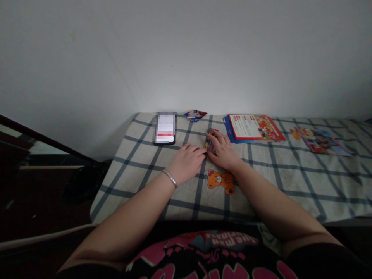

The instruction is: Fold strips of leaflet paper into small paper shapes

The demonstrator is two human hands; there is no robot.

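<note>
Under the fingers of my right hand lies a small folded piece of colourful printed paper, pressed to the cloth. The fingers bend over its upper part and the thumb rests at its lower edge. My left hand, with a silver bracelet at the wrist, comes in from the left. Its fingers are curled, and the index fingertip meets the paper's lower left edge; its thumb is hidden. Behind the hands, near the wall, sits a folded paper shape with pointed ends, in blue and red print.
A phone, blurred out, lies at the back left. Right of my hands is a stack of printed cards or sheets; farther right lies another colourful sheet. A checked cloth with a bear print covers the table, which meets a wall.
</note>
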